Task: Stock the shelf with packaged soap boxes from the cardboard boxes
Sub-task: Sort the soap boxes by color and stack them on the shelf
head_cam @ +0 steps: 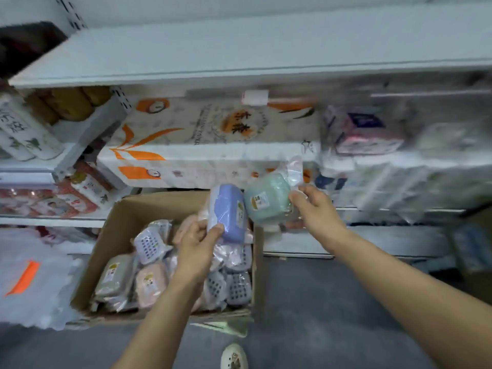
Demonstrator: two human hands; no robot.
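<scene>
The left hand (198,242) grips a lavender soap box (229,212) wrapped in clear plastic, with the thumb and fingers curled around its lower end, and holds it upright above the open cardboard box (117,222). The right hand (315,209) pinches a mint green soap box (267,199) by the side, also in a plastic wrap that sticks up above it, and holds it just beside the lavender one, in front of the lower shelf (386,238). Inside the cardboard box many more wrapped soap boxes (149,280) lie in a loose pile, pink, grey and pale purple. The box stands on the grey floor (332,302) against the shelving. Behind it, a big white and orange tissue pack (202,139) lies on a shelf. A white shoe (234,356) shows at the bottom edge.
</scene>
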